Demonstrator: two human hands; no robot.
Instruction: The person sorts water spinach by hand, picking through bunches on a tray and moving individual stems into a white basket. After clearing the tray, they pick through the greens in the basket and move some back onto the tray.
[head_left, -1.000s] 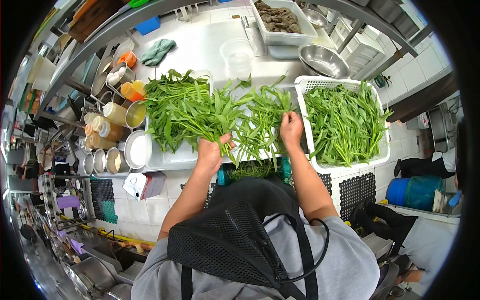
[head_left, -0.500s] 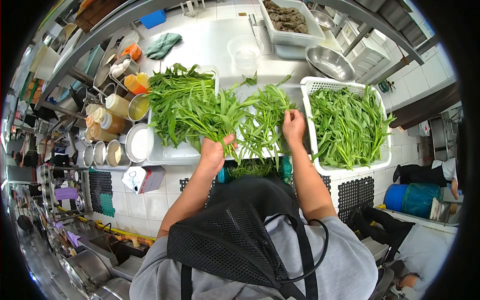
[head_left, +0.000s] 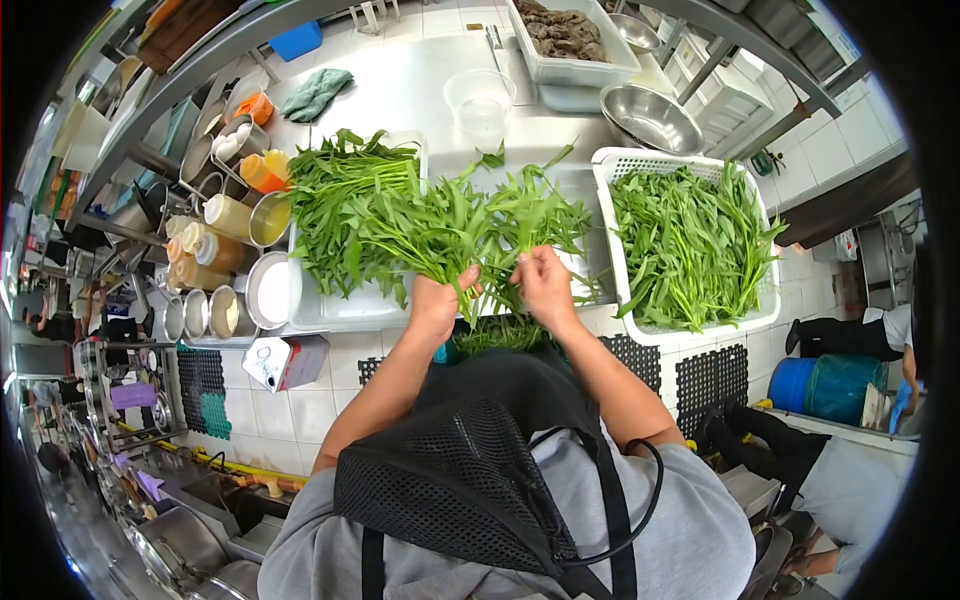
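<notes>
My left hand (head_left: 437,303) is closed round the stems of a bunch of water spinach (head_left: 425,235), its long leaves fanning away from me over a pale tray (head_left: 335,312). My right hand (head_left: 543,288) is just to the right, fingers pinched at the stems of a smaller bunch of water spinach (head_left: 535,205), which is partly blurred. Exactly what lies between those fingertips is partly hidden. A white perforated basket (head_left: 607,225) full of more water spinach (head_left: 690,250) stands to the right. Beneath my hands, by the apron, lie further greens (head_left: 495,335).
Squeeze bottles (head_left: 230,212), metal pots and a bowl of white powder (head_left: 268,290) crowd the left side. Farther back are a clear plastic tub (head_left: 480,100), a green cloth (head_left: 317,95), a steel bowl (head_left: 652,118) and a bin of brown contents (head_left: 565,38). Another person (head_left: 850,490) is at lower right.
My right hand has moved left and toward me, from near the basket to beside my left hand, and the smaller bunch has shifted with it. My left hand still holds its bunch.
</notes>
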